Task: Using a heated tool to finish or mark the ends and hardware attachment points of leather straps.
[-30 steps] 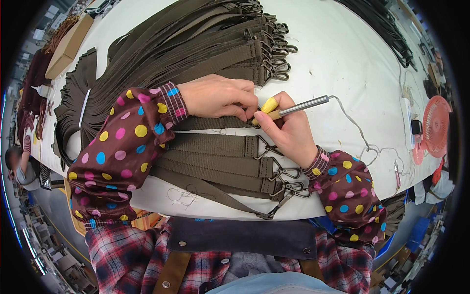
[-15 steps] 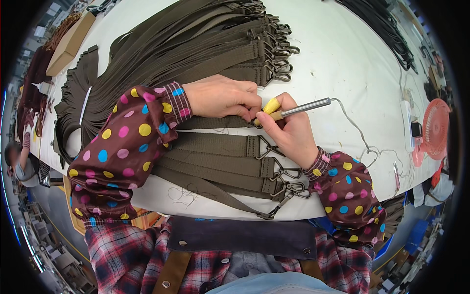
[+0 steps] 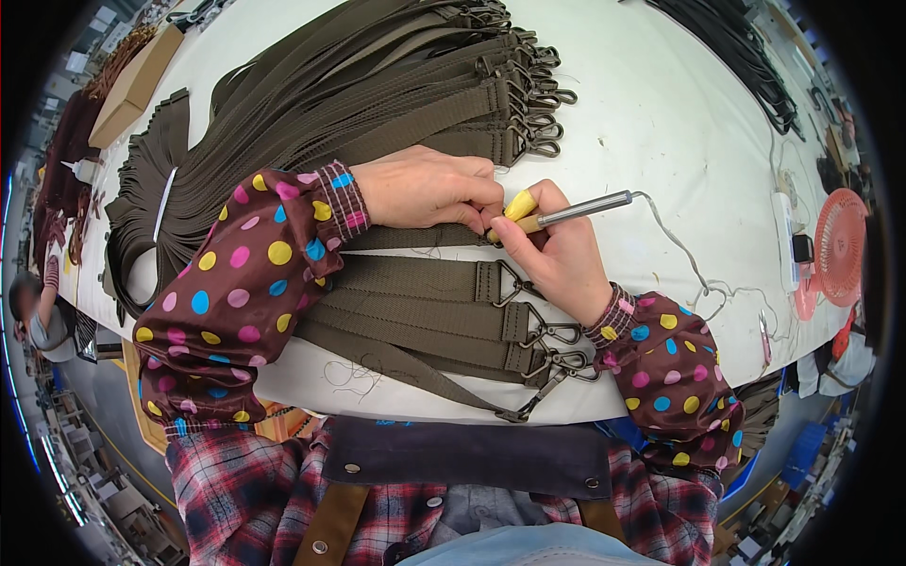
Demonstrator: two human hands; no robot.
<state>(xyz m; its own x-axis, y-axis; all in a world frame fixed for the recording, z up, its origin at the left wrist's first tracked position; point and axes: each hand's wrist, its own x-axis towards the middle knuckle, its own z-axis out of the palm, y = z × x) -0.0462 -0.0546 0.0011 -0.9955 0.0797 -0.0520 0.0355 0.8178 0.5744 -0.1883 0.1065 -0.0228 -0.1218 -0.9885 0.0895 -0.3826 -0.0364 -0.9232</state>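
Observation:
My left hand (image 3: 429, 191) is closed in a pinch at the end of a dark olive webbing strap (image 3: 415, 237), and its fingers hide that end. Just beside it, my right hand (image 3: 569, 259) grips a corded pen-like tool (image 3: 587, 207) with a silver barrel and a tan front part. Its tip meets the strap end by my left fingertips; the exact contact is hidden. A yellow wrap (image 3: 521, 203) covers part of my right index finger. Nearer me lie several similar straps (image 3: 406, 307) with dark metal snap hooks (image 3: 555, 334) at their right ends.
A thick bundle of straps (image 3: 283, 113), bound by a white tie (image 3: 164, 204), spreads over the white table (image 3: 651, 123). The tool's grey cord (image 3: 681, 243) trails right toward a power strip (image 3: 784, 241) and a pink fan (image 3: 842, 247). Black cords (image 3: 746, 61) lie far right. A cardboard box (image 3: 137, 85) stands far left.
The cord end of the pen-like tool has tipped very slightly left. Both hands stay at the same strap end, with their grips unchanged.

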